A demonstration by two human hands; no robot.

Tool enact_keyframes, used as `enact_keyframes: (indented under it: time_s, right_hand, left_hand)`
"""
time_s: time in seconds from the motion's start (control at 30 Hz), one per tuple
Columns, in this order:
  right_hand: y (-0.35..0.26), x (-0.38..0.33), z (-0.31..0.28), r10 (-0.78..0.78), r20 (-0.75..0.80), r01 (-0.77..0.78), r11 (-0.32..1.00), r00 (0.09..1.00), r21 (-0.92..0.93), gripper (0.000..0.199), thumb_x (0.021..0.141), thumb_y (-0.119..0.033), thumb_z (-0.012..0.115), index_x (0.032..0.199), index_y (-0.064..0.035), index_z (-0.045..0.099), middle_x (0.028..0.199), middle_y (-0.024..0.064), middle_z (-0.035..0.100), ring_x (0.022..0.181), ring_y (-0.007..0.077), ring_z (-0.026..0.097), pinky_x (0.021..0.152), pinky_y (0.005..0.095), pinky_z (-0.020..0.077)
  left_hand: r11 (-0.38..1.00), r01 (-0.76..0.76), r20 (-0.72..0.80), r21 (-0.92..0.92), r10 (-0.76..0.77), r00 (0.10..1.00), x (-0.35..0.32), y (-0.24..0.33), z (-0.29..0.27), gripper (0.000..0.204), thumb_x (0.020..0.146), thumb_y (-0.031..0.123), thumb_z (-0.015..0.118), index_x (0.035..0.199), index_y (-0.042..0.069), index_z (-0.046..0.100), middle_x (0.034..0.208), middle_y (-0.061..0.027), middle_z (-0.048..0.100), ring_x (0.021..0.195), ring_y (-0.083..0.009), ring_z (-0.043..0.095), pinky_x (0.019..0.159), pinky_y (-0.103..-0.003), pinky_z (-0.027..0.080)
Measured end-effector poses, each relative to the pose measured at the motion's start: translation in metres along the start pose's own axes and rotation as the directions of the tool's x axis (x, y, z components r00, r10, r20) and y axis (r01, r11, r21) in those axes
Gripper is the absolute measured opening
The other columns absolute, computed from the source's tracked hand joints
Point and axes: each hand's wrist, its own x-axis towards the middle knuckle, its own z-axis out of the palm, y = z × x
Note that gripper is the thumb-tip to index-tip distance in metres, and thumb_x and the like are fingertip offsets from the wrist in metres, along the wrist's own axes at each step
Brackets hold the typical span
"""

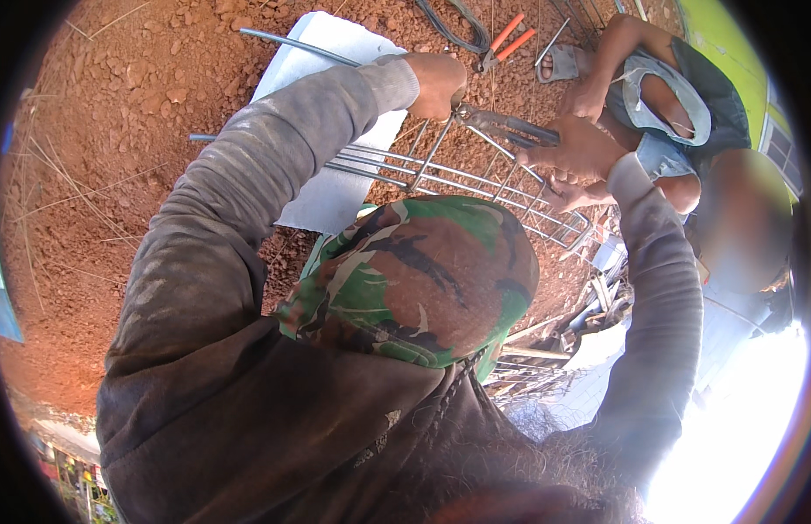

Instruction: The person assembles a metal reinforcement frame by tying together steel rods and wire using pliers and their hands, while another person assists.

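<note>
A cage of thin steel bars, with long rods and square cross ties, lies over a pale sheet and the red soil. My left hand is closed at the cage's upper long bar, its fingers wrapped round it. My right hand grips the handles of dark pincers. The jaws of the pincers meet the cage close to my left fingers. Another person's hand is just above my right hand, and a further hand touches the cage below it.
A camouflage cap covers the middle of the view and hides part of the cage. Orange-handled pliers and a coil of dark wire lie on the soil. The other person crouches at the right. Scrap wood lies below.
</note>
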Motion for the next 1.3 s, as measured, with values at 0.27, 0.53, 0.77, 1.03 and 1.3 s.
enact_keyframes:
  time_s: [0.27,0.53,0.77,1.03,1.3]
  right_hand:
    - [-0.001,-0.020,0.021,-0.314,-0.510,0.157,0.932,0.801,-0.327,0.048,0.084,-0.038,0.078,0.115,-0.0039,0.064,0.102,0.0139,0.069,0.092,0.0285,0.072,0.081,0.0454,0.0570]
    - [0.000,0.002,0.036,-0.308,-0.586,-0.054,0.854,0.749,-0.517,0.040,0.091,-0.040,0.074,0.114,-0.0079,0.065,0.111,0.0105,0.066,0.113,0.0286,0.062,0.100,0.0433,0.0499]
    - [-0.033,-0.004,0.017,-0.038,-0.477,-0.206,0.870,0.878,-0.448,0.057,0.091,-0.056,0.072,0.105,-0.0004,0.070,0.099,0.0153,0.074,0.099,0.0332,0.073,0.088,0.0462,0.0572]
    - [0.006,0.010,0.006,-0.020,0.045,0.023,0.998,0.999,-0.061,0.052,0.084,-0.038,0.081,0.109,0.0052,0.066,0.087,0.0218,0.074,0.081,0.0390,0.075,0.075,0.0500,0.0585]
    - [0.007,-0.018,0.050,-0.489,-0.595,0.041,0.793,0.637,-0.608,0.046,0.086,-0.035,0.077,0.123,-0.0110,0.062,0.107,0.0071,0.064,0.109,0.0283,0.062,0.095,0.0471,0.0487]
  left_hand:
    - [1.000,0.013,0.008,-0.010,-0.013,1.000,0.001,-0.002,0.002,0.021,0.075,0.010,0.069,0.092,0.004,0.079,0.079,-0.0202,0.072,0.075,-0.0361,0.070,0.070,-0.048,0.053]
    - [1.000,0.016,0.015,0.024,-0.016,1.000,0.002,0.003,0.000,0.022,0.074,0.009,0.069,0.092,0.003,0.079,0.076,-0.0203,0.071,0.073,-0.0369,0.069,0.069,-0.049,0.053]
    - [0.999,0.010,-0.028,-0.035,-0.011,1.000,0.001,-0.005,0.006,0.023,0.073,0.009,0.069,0.094,0.004,0.080,0.078,-0.0196,0.072,0.074,-0.0356,0.070,0.070,-0.049,0.054]
    - [1.000,-0.006,0.000,-0.007,0.006,1.000,0.003,0.001,-0.001,0.021,0.073,0.010,0.070,0.092,0.004,0.079,0.079,-0.0194,0.073,0.075,-0.0360,0.070,0.070,-0.048,0.054]
    - [1.000,-0.002,0.018,-0.026,0.003,1.000,0.003,-0.002,0.000,0.023,0.073,0.011,0.071,0.093,0.003,0.079,0.079,-0.0199,0.072,0.075,-0.0362,0.070,0.069,-0.048,0.054]
